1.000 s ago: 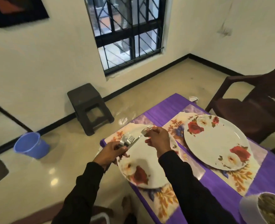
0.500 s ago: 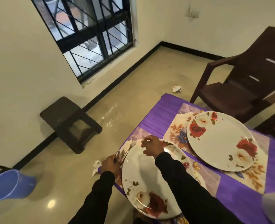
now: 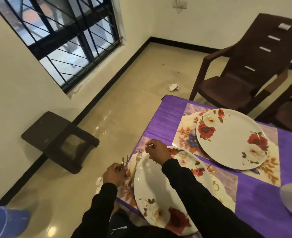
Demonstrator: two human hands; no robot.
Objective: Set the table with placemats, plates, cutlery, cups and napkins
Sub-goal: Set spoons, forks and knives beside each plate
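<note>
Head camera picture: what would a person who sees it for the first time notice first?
Two round white plates with red roses catch the eye on the purple tablecloth: the near plate under the arms, the far plate near the dark brown plastic chair. The left hand grips a bundle of metal cutlery, and a silver fork lies beside the near plate, with the right hand above it.

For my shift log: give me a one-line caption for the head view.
A fork lies left of the near plate; the left hand grips more cutlery.
</note>
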